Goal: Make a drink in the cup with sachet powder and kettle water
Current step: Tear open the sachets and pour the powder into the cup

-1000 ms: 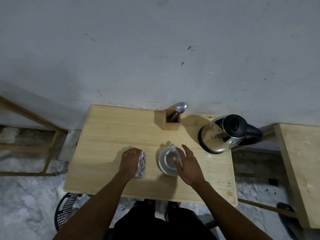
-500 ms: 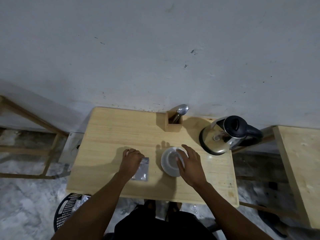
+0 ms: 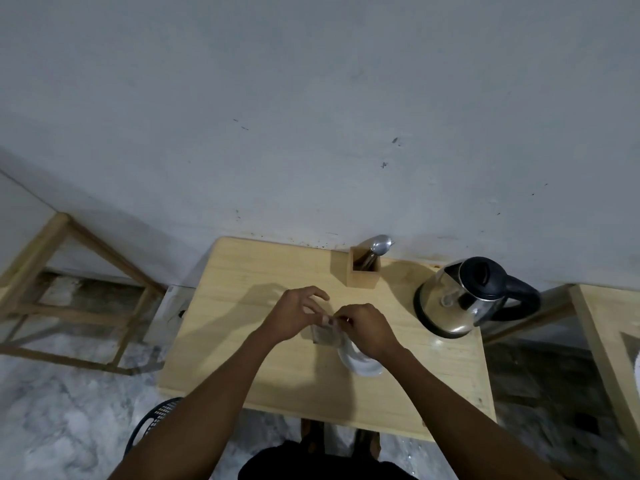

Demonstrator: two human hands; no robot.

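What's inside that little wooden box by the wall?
A metal spoon stands in the wooden box, its bowl poking out on top. The box's walls hide the handle's lower end and anything else inside.

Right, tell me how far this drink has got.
Early stage. Done: the sachet is off the table, held beside the cup. In hand: the left hand and right hand both pinch its top edge, apparently to tear it; whether it is open can't be told. Left: tip powder in, pour from the kettle, which stands untouched, and probably stir with the spoon in its wooden holder.
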